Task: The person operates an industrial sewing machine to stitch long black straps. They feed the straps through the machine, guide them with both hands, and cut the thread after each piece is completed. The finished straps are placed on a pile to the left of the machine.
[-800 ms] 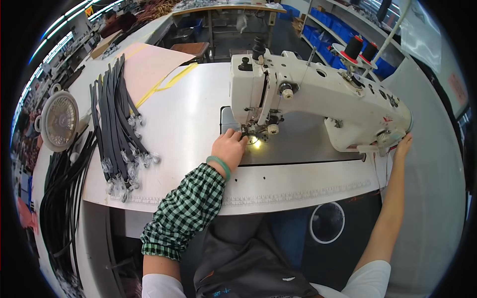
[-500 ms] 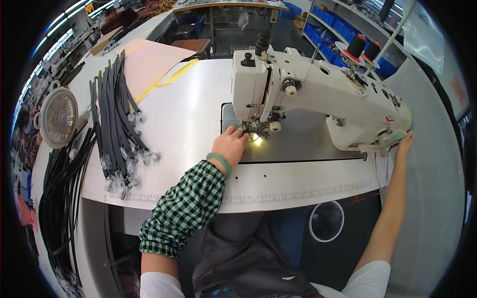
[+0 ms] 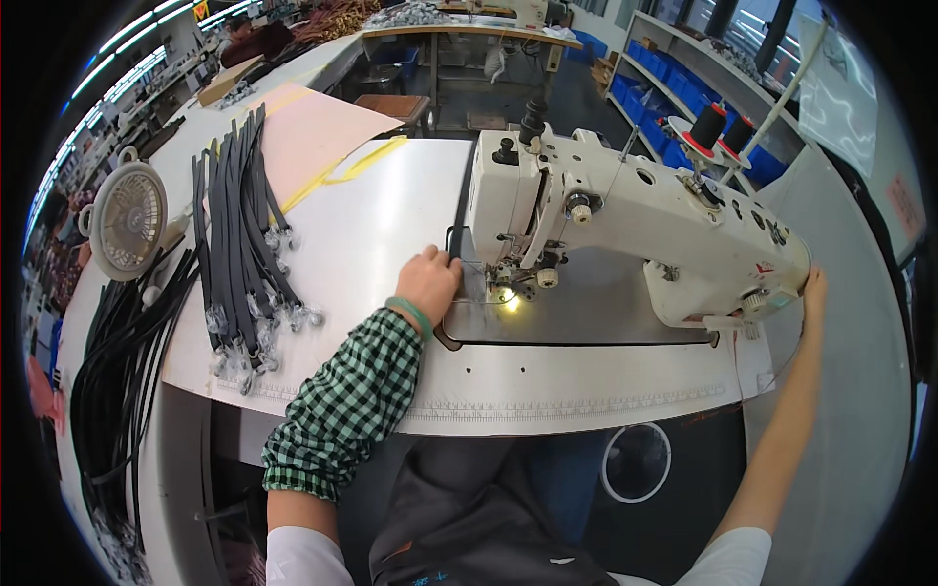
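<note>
A white sewing machine [image 3: 625, 195] stands on the table, its lamp lit beside the needle. Left of the needle area, my left hand [image 3: 428, 283] is closed on the near end of a black strap [image 3: 463, 200]. The strap runs away from me past the left side of the machine head. My left wrist carries a green bangle [image 3: 410, 314] above a checked sleeve cover [image 3: 342, 400]. At the machine's far right end, my right hand [image 3: 815, 288] grips the handwheel, with most of its fingers hidden behind it.
Dark straps with clear-wrapped ends [image 3: 239, 234] lie on the left of the table [image 3: 547, 391], near a pink sheet [image 3: 313, 132]. Long black cords [image 3: 127, 391] hang off the left side by a small white fan [image 3: 127, 220]. Two thread spools [image 3: 705, 129] stand behind the machine.
My left hand has moved left, away from the needle, and the black strap now shows stretching away from it. My right hand stays at the handwheel. The view has shifted slightly.
</note>
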A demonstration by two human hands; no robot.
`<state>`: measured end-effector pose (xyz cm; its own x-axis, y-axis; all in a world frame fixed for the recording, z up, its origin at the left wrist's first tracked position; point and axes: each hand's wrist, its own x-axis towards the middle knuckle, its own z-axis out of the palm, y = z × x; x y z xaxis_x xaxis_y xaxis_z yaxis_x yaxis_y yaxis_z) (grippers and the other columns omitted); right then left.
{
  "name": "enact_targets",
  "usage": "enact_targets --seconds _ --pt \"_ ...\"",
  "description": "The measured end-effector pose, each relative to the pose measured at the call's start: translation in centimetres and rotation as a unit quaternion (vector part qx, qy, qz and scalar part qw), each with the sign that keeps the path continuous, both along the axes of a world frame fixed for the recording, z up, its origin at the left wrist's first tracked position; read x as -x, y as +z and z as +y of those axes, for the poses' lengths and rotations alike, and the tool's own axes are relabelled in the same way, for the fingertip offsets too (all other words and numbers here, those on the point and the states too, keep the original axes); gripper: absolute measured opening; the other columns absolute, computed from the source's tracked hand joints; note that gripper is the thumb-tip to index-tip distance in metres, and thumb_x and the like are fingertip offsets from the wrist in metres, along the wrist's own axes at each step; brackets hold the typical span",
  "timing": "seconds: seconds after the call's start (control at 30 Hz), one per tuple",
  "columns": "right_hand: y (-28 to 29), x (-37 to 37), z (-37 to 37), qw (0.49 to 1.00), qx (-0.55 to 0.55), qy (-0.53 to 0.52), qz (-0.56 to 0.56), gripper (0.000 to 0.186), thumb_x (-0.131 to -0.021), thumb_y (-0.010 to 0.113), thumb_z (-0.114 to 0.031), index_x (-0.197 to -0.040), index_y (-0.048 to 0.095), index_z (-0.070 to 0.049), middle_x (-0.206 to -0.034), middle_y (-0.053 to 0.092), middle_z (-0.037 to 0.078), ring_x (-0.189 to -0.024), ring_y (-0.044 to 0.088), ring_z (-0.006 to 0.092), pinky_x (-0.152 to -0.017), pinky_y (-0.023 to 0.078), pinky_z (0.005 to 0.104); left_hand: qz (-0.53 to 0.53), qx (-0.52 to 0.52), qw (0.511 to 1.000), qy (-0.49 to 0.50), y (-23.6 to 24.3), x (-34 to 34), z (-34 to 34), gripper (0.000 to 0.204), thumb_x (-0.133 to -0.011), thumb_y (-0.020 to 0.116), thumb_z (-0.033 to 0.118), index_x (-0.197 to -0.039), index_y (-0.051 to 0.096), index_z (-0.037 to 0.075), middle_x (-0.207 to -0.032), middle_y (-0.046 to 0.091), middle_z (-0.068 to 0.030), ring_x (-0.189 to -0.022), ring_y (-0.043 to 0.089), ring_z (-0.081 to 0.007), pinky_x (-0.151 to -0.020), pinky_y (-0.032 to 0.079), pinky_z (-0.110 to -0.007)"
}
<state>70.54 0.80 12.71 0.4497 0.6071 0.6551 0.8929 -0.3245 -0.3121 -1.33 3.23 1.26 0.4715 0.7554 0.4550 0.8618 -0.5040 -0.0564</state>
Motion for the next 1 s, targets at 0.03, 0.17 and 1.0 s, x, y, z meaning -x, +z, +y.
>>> enact_targets --seconds 0.03,0.17,1.0 --pt "0.9 0.5 0.7 0.999 0.031 -0.013 -0.013 0.051 -0.089 0.028 -0.044 -0.103 0.052 -0.001 -0.096 0.057 0.020 -0.088 0.054 0.0323 -0.077 0.041 0.0377 0.006 0.009 0.999 0.030 0.3 0.6 0.7 0.011 -0.072 0.051 0.008 -0.078 0.059 0.004 -0.076 0.056 -0.0061 -0.081 0.052 -0.0209 -0.066 0.045 -0.030" --pt "-1.4 6.6 2.1 0.996 -0.018 0.027 0.086 0.053 -0.089 0.029 -0.045 -0.098 0.054 0.002 -0.093 0.057 0.022 -0.086 0.054 0.0344 -0.077 0.040 0.0387 0.006 0.009 0.996 0.086 -0.1 2.4 1.7 0.009 -0.070 0.054 0.009 -0.075 0.060 0.005 -0.076 0.056 -0.0066 -0.082 0.052 -0.0215 -0.067 0.046 -0.031" --pt "-9.3 8.2 -1.8 0.892 -0.291 0.095 0.333 0.044 -0.091 0.033 -0.039 -0.112 0.044 -0.001 -0.105 0.051 0.011 -0.094 0.051 0.0198 -0.077 0.043 0.0301 -0.636 0.407 0.653 -0.067 0.3 3.0 2.8 0.027 -0.074 0.057 -0.007 -0.101 0.055 -0.003 -0.091 0.059 -0.0060 -0.079 0.055 -0.0106 -0.074 0.046 -0.022"
